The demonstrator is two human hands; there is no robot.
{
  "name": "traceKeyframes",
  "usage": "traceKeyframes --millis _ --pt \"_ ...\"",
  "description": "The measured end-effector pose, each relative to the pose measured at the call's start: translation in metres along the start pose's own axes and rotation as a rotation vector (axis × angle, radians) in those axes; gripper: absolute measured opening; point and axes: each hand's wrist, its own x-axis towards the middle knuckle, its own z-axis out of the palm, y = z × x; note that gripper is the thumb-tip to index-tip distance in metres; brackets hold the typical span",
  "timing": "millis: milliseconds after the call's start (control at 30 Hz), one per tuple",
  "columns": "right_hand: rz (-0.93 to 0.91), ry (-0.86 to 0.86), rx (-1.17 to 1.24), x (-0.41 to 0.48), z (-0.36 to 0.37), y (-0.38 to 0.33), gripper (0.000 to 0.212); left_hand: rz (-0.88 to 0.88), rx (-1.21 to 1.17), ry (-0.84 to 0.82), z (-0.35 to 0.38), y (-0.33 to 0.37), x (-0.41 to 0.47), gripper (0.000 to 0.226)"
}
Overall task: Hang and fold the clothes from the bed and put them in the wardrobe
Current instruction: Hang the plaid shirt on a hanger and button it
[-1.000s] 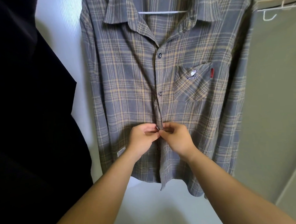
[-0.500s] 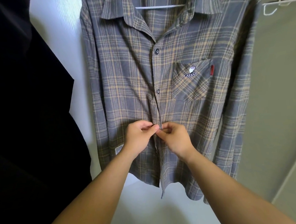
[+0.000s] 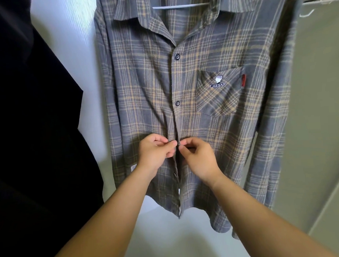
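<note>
As the plaid shirt hangs from its hanger, left grip and right grip each pinch one front edge.

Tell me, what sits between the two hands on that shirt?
The button strip of the plaid shirt, pinched by left hand and right hand; head view shows it.

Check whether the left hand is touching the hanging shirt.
Touching. The head view shows the left hand pinching the shirt at its front edge, thumb and fingers closed on the fabric.
</note>
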Motion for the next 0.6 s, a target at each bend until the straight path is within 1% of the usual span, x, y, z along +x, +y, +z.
traceKeyframes --millis 100,200,467,600 --pt "-0.005 0.003 0.0 0.0003 0.0015 -0.0012 0.005 -0.013 -0.069 -0.063 -0.0023 0.0029 -0.0032 0.019" --pt "0.008 0.02 -0.028 0.0014 0.0013 0.0005 0.006 -0.025 -0.09 -0.095 -0.0049 0.0006 -0.0022 0.02" --pt "0.03 0.026 -0.084 0.0024 0.0015 0.0026 0.013 -0.006 -0.037 -0.047 -0.0042 -0.0023 -0.0003 0.015" --pt "0.03 0.034 -0.097 0.0022 0.0021 0.0002 0.013 -0.005 -0.001 -0.071 -0.0032 0.0005 -0.0027 0.015"
